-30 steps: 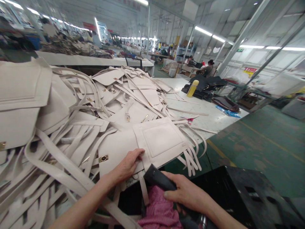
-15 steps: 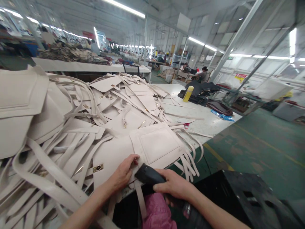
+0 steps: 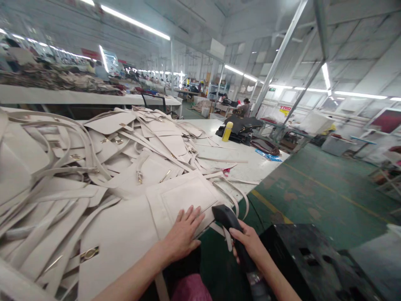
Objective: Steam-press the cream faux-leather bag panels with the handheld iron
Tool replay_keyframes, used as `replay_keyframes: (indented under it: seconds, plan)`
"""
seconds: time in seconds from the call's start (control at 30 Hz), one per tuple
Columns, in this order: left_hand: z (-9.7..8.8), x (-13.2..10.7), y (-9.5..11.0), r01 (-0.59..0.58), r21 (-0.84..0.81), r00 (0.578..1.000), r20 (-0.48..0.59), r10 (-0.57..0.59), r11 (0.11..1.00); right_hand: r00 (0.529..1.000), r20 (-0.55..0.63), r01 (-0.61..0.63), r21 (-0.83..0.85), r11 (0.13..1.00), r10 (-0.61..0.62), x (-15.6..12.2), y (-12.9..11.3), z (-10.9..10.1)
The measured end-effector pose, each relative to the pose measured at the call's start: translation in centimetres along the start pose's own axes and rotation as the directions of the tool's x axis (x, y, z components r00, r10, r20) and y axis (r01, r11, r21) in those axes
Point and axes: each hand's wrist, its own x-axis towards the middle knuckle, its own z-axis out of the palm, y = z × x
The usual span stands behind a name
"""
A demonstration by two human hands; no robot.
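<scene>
My left hand [image 3: 183, 233] lies flat, fingers spread, on the near edge of a cream leather bag panel [image 3: 181, 198] with a stitched square pocket, at the table's front edge. My right hand [image 3: 249, 244] is wrapped round the handle of a black hand tool [image 3: 230, 225], whose head points up just right of the panel's corner. Cream straps hang off the table edge between the tool and the panel. A larger cream panel with a gold clasp [image 3: 89, 253] lies to the left of my left forearm.
A big heap of cream bag pieces and straps [image 3: 94, 159] covers the white table [image 3: 250, 167]. A yellow bottle [image 3: 227, 131] and dark bags [image 3: 242, 125] sit at its far end. A black crate [image 3: 313, 263] stands right of me on the green floor. A person sits far off.
My left hand went from pinching the panel's edge to lying flat on it. My right hand raised the black tool and moved it right, off the panel. The view swung right.
</scene>
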Motion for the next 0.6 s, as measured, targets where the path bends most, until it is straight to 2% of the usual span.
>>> replay_keyframes:
  seconds: [0.07,0.2,0.4,0.5,0.6]
  plan:
    - [0.9,1.2,0.6,0.038,0.078,0.998,0.047,-0.042,0.996,1.0,0.014,-0.013,0.001,1.0,0.013,1.5,-0.3,-0.3]
    - [2.1,1.7,0.4,0.026,0.151,0.999,0.019,-0.029,0.988,0.999,0.018,-0.043,-0.006,0.999,0.043,4.5,-0.8,-0.6]
    - [1.9,1.5,0.0,0.006,0.149,1.0,-0.014,-0.004,0.989,0.999,-0.035,-0.031,-0.038,0.999,0.03,8.8,-2.1,-0.1]
    - [1.9,1.2,0.0,0.018,0.16,1.0,-0.012,-0.017,0.987,0.998,-0.066,0.001,-0.047,0.999,-0.004,9.5,-3.1,-0.3]
    - [2.2,0.4,0.1,0.036,0.196,0.999,-0.032,-0.03,0.98,0.994,-0.094,0.05,-0.042,0.998,-0.053,8.1,-4.0,-1.3]
